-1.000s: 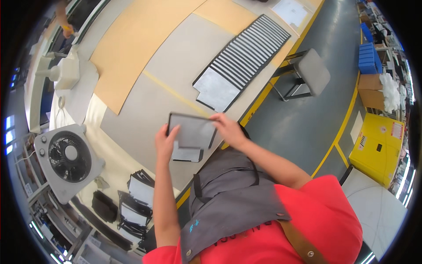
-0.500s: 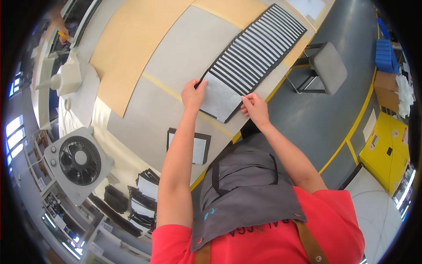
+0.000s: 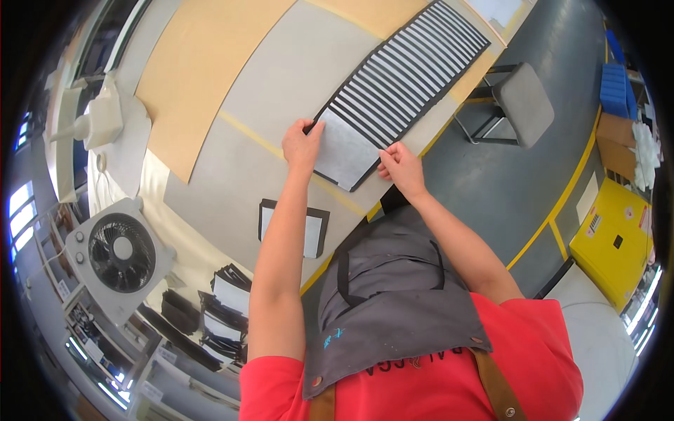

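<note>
A light grey panel with black edging [image 3: 345, 151] lies at the near end of a long row of overlapping panels [image 3: 411, 74], which shows as black and pale stripes. My left hand [image 3: 302, 149] pinches the panel's left black edge between thumb and fingers. On the opposite side, the fingertips of my right hand [image 3: 402, 168] are closed on the right edge, close to the table's border. A separate black-edged grey piece [image 3: 314, 235] rests on the table beside my left forearm, which partly covers it.
Brown sheets [image 3: 203, 77] cover part of the grey table [image 3: 281, 77]. A box fan [image 3: 119, 252] stands at the left, with stacks of black-edged pieces [image 3: 225, 316] near it. A grey chair [image 3: 523, 105] is on the floor to the right. Further right is a yellow cabinet [image 3: 614, 242].
The whole view has shifted slightly. Both hands keep their places at the panel's two edges, and the left edge looks more in line with the row.
</note>
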The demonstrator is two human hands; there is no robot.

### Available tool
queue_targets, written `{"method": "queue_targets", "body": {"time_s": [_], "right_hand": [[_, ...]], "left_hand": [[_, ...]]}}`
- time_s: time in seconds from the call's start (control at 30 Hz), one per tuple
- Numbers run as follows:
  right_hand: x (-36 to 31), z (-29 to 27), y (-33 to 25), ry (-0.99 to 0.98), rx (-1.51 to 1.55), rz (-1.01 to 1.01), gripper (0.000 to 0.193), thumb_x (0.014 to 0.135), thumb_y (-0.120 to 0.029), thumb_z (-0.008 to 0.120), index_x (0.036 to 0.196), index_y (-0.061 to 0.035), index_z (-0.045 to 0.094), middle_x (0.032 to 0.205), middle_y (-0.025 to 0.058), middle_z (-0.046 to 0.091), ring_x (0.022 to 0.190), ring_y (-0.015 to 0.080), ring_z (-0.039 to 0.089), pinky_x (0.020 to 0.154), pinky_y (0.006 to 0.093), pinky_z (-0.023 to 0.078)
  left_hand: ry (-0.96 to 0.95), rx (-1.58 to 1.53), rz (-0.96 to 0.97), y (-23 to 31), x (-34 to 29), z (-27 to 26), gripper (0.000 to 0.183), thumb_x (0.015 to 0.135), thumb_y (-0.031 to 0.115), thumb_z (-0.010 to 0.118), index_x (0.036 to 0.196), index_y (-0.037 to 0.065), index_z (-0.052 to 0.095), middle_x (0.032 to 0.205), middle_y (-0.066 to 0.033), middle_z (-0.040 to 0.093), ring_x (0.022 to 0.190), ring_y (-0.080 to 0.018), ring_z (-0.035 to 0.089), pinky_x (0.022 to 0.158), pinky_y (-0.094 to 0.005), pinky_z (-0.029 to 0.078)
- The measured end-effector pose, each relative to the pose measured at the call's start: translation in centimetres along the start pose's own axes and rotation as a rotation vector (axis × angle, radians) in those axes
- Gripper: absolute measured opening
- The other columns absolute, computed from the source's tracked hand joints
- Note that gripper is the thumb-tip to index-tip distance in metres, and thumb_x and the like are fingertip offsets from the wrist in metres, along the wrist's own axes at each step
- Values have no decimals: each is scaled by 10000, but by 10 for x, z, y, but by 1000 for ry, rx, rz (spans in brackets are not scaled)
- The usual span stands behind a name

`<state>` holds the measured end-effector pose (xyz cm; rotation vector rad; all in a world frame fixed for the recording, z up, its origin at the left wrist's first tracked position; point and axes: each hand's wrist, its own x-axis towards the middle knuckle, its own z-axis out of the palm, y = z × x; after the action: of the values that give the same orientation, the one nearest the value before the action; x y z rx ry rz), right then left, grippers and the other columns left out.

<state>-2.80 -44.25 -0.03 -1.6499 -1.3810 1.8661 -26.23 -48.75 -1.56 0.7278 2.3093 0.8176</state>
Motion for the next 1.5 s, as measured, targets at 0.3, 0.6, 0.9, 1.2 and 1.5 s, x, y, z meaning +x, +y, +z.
{"method": "queue_targets", "body": {"time_s": [0.3,0.6,0.9,1.2,1.5], "right_hand": [[-36,26,-8,-4,-409,-366,265,853,-246,730,965,-67,570,759,54,612,695,201,637,663,343,504],[-79,133,46,-413,-524,-685,211,826,-83,702,1006,-71,593,965,101,594,894,292,623,752,384,505],[-82,144,47,-363,-677,-713,243,792,-66,718,979,-71,563,979,119,564,927,348,587,763,415,493],[-128,120,34,-398,-411,-587,229,905,-162,686,1038,-67,526,853,118,643,788,294,634,701,360,503],[-61,39,20,-150,-87,-149,210,948,-230,648,959,-22,626,763,27,666,625,84,618,579,235,500]], "left_hand": [[375,13,186,-41,-37,-77,322,815,270,778,1059,81,686,1030,-103,614,933,-244,564,823,-356,490],[438,-80,-191,-163,-189,-155,250,883,234,704,1079,80,693,1069,-84,598,951,-201,572,811,-329,511],[367,-136,-260,-178,-237,-146,267,877,234,713,1084,67,691,1137,-103,584,1016,-225,569,827,-342,526],[114,-236,22,-149,-187,-163,293,853,192,762,1072,12,687,1056,-56,667,939,-142,607,794,-277,504],[15,-275,46,-42,-88,-88,278,869,250,735,965,-8,700,799,-57,698,746,-108,610,714,-271,491]]}}
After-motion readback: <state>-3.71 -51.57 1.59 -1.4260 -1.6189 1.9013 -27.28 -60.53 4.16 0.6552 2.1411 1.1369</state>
